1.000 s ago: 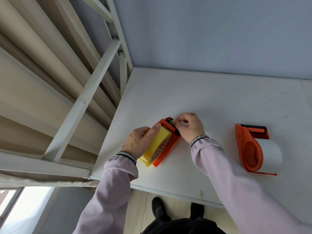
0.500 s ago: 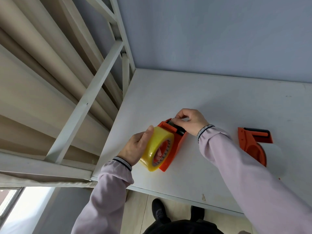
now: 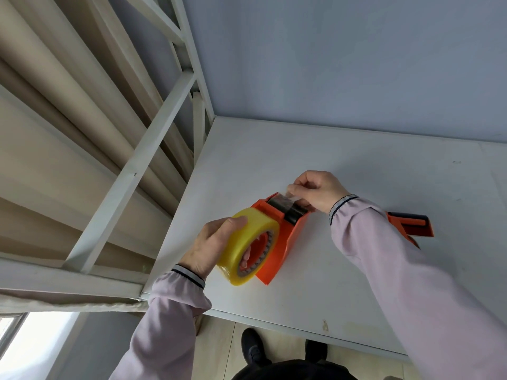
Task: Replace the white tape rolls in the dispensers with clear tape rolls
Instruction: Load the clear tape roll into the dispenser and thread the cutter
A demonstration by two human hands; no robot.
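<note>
My left hand [image 3: 211,248] grips the clear tape roll [image 3: 247,242]; right fingers [image 3: 297,189] pinch its free end [image 3: 289,192] — I'd pull it taut, centred over the dispenser [image 3: 285,239] roller.

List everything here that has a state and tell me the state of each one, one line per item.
Clear tape roll: seated in its dispenser, gripped by the left hand.
Orange dispenser: raised at an angle, lower corner at the table.
Tape end: pulled out over the dispenser's black roller, pinched by the right hand.
Second orange dispenser: lying on the table, mostly hidden by the right sleeve.
</note>
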